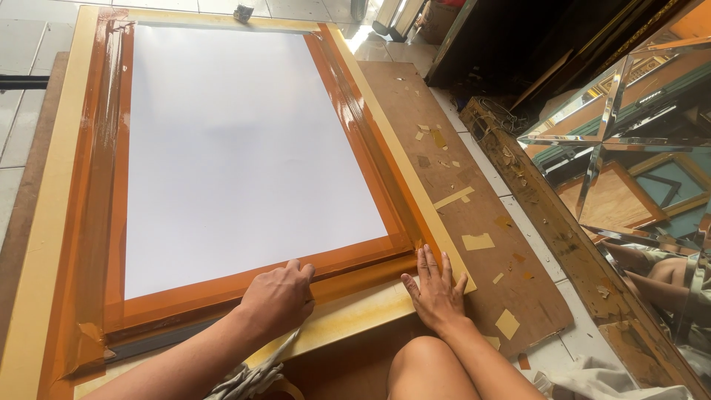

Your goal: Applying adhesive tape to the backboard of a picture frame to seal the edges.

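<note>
Brown tape (355, 268) runs in glossy bands around a big white sheet (244, 148), fastening it to a pale yellow frame (46, 222) that lies flat on a board on the floor and fills the left and middle of the head view. The near band of that tape sits at about 6 o'clock from the sheet's middle, and both hands work on it by the frame's near right corner.

The left hand (278, 300) is at 6 o'clock in the view, knuckles up, its fingers curled narrow and pressed down on the tape's lower strip; the thumb side points toward 1 o'clock. I cannot tell whether anything is pinched under the fingers. A crumpled grey cloth (255, 374) hangs just below the wrist, at 7 o'clock from the hand.

The right hand (437, 292) lies flat just beside it, at 3 o'clock from the left hand, fingers spread moderately and pointing toward 12 o'clock, the tips touching the tape at the corner, where the near band meets the right-hand band. It holds nothing. The person's bare knee (426, 367) shows at 6 o'clock below this hand.

The brown wooden board (489, 274) extends past the frame toward 3 o'clock, dotted with small scraps of yellowish tape (478, 241). Further toward 3 o'clock, faceted mirror panels (629, 133) lean in a rough wooden surround. Pale floor tiles (22, 111) show at 9 and 12 o'clock.
</note>
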